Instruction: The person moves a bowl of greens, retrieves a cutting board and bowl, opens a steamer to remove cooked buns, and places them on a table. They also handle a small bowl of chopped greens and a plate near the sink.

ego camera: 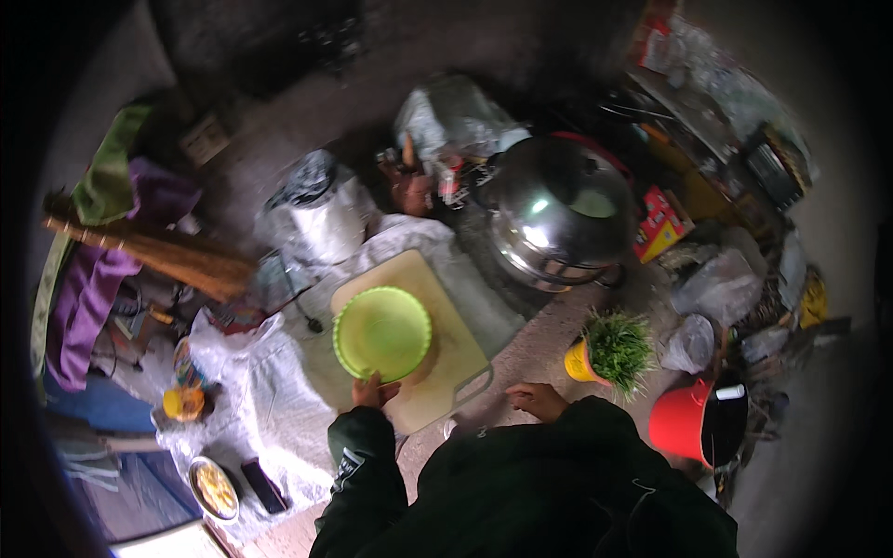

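A light-green plastic bowl (pixel 385 331) with a scalloped rim sits over a cutting board (pixel 450 328) with a handle slot at its near corner. My left hand (pixel 375 392) grips the bowl's near rim, thumb at the edge. No contents can be made out inside the bowl. To the right of the board, my right hand (pixel 536 401) hangs in front of my body with its fingers loosely bent and nothing visible in them. Close to that hand stands a yellow pot (pixel 578 362) of green grass-like leaves (pixel 617 352).
A large steel pot (pixel 565 202) with a domed lid stands beyond the board. Plastic sheeting (pixel 279 390) covers the left surface, bearing a bowl of food (pixel 215 490), a phone (pixel 264 485) and a yellow-lidded jar (pixel 183 404). A red bucket (pixel 680 424) is at right.
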A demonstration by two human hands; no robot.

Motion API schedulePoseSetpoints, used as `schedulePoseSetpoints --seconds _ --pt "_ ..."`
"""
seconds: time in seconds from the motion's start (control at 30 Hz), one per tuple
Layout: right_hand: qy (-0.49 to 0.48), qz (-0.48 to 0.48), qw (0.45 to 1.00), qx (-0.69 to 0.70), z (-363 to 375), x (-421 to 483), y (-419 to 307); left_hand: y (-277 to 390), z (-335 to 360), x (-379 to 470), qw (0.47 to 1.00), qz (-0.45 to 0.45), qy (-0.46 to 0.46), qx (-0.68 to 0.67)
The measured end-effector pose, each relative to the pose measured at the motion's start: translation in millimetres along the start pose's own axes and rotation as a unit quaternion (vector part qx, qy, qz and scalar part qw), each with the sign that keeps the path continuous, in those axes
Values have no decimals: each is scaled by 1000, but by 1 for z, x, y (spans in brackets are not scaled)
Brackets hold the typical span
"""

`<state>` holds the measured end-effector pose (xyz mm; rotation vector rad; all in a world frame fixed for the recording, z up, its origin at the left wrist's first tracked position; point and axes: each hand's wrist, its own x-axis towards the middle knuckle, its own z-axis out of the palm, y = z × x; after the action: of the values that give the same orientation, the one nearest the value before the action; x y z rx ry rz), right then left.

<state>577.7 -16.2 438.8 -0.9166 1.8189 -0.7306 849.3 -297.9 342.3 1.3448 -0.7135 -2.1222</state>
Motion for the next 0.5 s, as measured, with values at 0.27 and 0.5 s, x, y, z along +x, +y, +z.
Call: schedulePoseSetpoints --seconds 0.27,0.5 --pt "117 -89 988 36 -9 -20 -18 -2 -10 -10 1000 4 -10 6" --pt "177 -121 969 120 -18 -35 -24 -19 7 -55 998 15 65 11"
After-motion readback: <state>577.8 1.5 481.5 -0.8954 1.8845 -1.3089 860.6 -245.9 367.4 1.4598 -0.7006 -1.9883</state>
